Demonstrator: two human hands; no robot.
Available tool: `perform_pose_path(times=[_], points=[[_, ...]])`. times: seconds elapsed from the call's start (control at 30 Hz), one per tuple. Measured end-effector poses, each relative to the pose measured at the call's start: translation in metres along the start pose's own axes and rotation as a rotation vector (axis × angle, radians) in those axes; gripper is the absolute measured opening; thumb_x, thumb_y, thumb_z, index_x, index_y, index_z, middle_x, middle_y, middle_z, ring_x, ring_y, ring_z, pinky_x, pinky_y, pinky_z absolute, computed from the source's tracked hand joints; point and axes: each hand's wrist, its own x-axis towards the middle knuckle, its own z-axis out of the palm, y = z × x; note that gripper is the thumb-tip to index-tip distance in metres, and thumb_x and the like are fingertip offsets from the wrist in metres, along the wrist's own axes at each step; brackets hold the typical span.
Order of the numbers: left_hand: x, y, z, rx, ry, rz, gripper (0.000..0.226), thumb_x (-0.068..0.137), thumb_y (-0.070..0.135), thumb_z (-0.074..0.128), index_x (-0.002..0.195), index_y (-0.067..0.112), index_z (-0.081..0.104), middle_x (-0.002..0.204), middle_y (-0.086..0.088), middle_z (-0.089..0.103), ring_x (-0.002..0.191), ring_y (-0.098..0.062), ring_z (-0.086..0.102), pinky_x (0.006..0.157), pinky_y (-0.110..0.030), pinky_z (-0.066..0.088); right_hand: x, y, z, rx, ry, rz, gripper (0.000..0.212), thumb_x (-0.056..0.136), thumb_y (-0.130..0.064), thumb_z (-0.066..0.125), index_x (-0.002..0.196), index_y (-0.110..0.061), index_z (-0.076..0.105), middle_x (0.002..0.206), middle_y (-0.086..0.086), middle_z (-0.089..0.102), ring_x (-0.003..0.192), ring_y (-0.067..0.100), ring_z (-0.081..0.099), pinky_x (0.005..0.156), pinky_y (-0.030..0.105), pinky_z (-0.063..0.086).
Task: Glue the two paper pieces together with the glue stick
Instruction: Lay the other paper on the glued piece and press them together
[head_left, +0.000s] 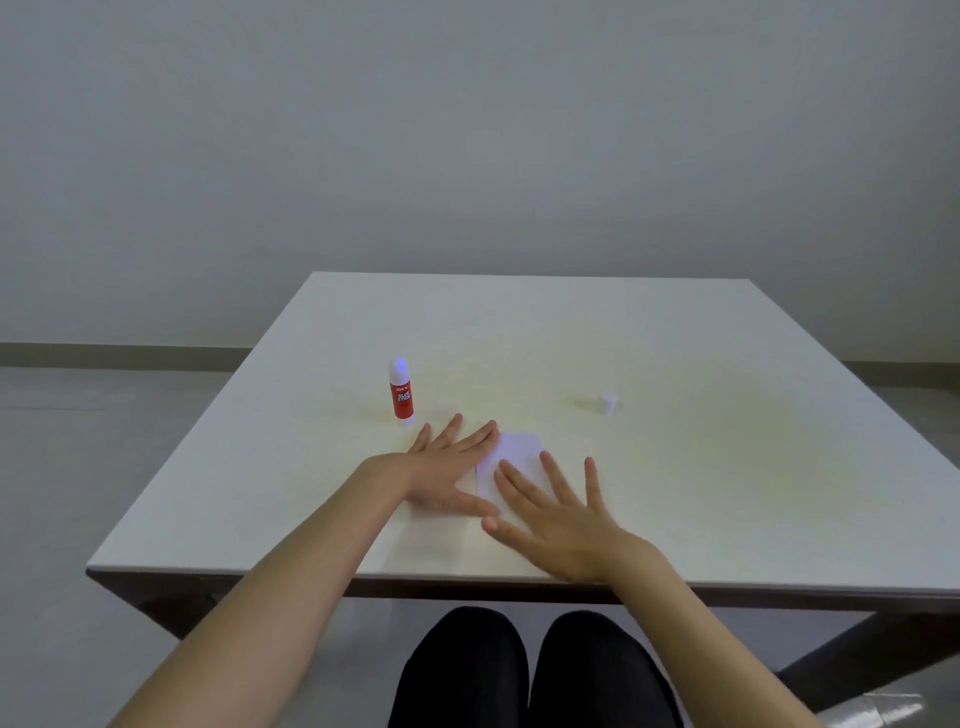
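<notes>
A small white paper (516, 450) lies flat on the white table (675, 467), near the front middle. I cannot tell whether it is one sheet or two stacked. My left hand (451, 467) rests flat beside it, fingers spread, its fingertips touching the paper's left edge. My right hand (558, 512) lies flat with spread fingers over the paper's near right part. A red glue stick (401, 393) stands upright to the left, beyond my left hand, with its cap off and the pale glue tip showing. Its white cap (608, 402) sits apart on the right.
The table's front edge (467, 577) runs just below my wrists, and my knees in dark trousers (524, 670) show under it. A plain grey wall and floor lie behind and to the left.
</notes>
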Motion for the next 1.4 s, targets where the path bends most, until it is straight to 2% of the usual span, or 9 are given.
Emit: perform_pose_path(times=[0.13, 0.27, 0.43, 0.6, 0.8, 1.07, 1.23, 1.3, 1.4], points=[[-0.001, 0.001, 0.000, -0.016, 0.012, -0.004, 0.103, 0.082, 0.069, 0.047, 0.148, 0.029, -0.021, 0.155, 0.018, -0.027, 0.141, -0.016, -0.031, 0.116, -0.047, -0.017, 0.012, 0.000, -0.017, -0.050, 0.044, 0.169, 0.087, 0.080, -0.078, 0.005, 0.148, -0.028, -0.018, 0.156, -0.014, -0.024, 0.142, 0.024, -0.030, 0.107, 0.057, -0.028], [-0.001, 0.000, 0.000, -0.027, 0.004, 0.009, 0.102, 0.082, 0.066, 0.049, 0.148, 0.029, -0.019, 0.156, 0.018, -0.026, 0.142, -0.017, -0.031, 0.116, -0.048, -0.017, 0.010, -0.028, 0.014, -0.054, 0.067, -0.008, 0.107, 0.061, -0.090, -0.008, 0.148, -0.028, -0.018, 0.156, -0.016, -0.024, 0.141, 0.020, -0.033, 0.104, 0.056, -0.033], [-0.001, 0.000, -0.002, -0.032, 0.000, 0.004, 0.104, 0.081, 0.067, 0.050, 0.148, 0.029, -0.020, 0.156, 0.018, -0.026, 0.141, -0.017, -0.032, 0.116, -0.048, -0.017, 0.023, 0.004, -0.018, -0.081, 0.069, 0.129, 0.079, 0.081, -0.077, 0.004, 0.147, -0.037, -0.016, 0.157, -0.017, -0.020, 0.143, 0.026, -0.029, 0.108, 0.059, -0.025], [0.000, -0.001, 0.000, -0.034, 0.013, 0.012, 0.104, 0.081, 0.066, 0.051, 0.148, 0.029, -0.019, 0.156, 0.018, -0.025, 0.142, -0.017, -0.031, 0.116, -0.048, -0.016, 0.015, -0.022, 0.007, -0.136, 0.125, -0.048, 0.102, 0.063, -0.088, -0.008, 0.144, -0.028, -0.024, 0.156, -0.009, -0.027, 0.140, 0.023, -0.034, 0.106, 0.057, -0.030], [0.004, -0.006, 0.006, -0.046, 0.047, 0.025, 0.103, 0.082, 0.067, 0.049, 0.148, 0.028, -0.020, 0.156, 0.017, -0.026, 0.141, -0.017, -0.032, 0.116, -0.048, -0.017, 0.020, 0.003, -0.008, -0.093, 0.100, -0.021, 0.072, 0.077, -0.078, -0.003, 0.143, -0.051, -0.012, 0.158, -0.015, -0.020, 0.144, 0.025, -0.027, 0.109, 0.059, -0.025], [0.004, -0.007, 0.009, -0.096, 0.117, 0.031, 0.104, 0.080, 0.069, 0.050, 0.150, 0.027, -0.013, 0.158, 0.016, -0.020, 0.142, -0.015, -0.028, 0.116, -0.048, -0.017, 0.015, 0.003, 0.006, -0.047, 0.303, -0.012, 0.076, 0.071, -0.080, -0.013, 0.139, -0.048, -0.026, 0.158, -0.013, -0.019, 0.146, 0.020, -0.020, 0.113, 0.053, -0.020], [-0.011, -0.007, 0.020, -0.742, 0.572, 0.068, 0.055, 0.087, 0.037, 0.062, 0.139, 0.027, 0.047, 0.148, 0.014, 0.041, 0.140, 0.001, 0.029, 0.119, -0.032, 0.017, 0.010, 0.005, 0.005, 0.184, 0.450, 0.025, 0.072, 0.078, -0.078, -0.003, 0.139, -0.049, -0.026, 0.155, -0.020, -0.022, 0.145, 0.009, -0.021, 0.114, 0.042, -0.019], [-0.019, -0.007, 0.025, -1.022, 0.908, -0.015, 0.016, 0.089, 0.021, 0.064, 0.102, 0.026, 0.072, 0.105, 0.014, 0.073, 0.102, 0.004, 0.064, 0.098, -0.027, 0.047, 0.010, 0.004, 0.003, 0.200, 0.444, 0.032, 0.073, 0.077, -0.077, -0.003, 0.139, -0.048, -0.025, 0.155, -0.021, -0.021, 0.145, 0.009, -0.019, 0.115, 0.041, -0.017], [-0.022, -0.012, 0.023, -1.081, 1.334, -0.262, 0.015, 0.088, 0.019, 0.064, 0.074, 0.023, 0.069, 0.067, 0.014, 0.071, 0.066, 0.005, 0.064, 0.068, -0.017, 0.045, 0.011, 0.004, 0.003, 0.218, 0.427, 0.036, 0.074, 0.076, -0.078, -0.002, 0.140, -0.047, -0.023, 0.155, -0.021, -0.018, 0.146, 0.009, -0.018, 0.117, 0.041, -0.013]])
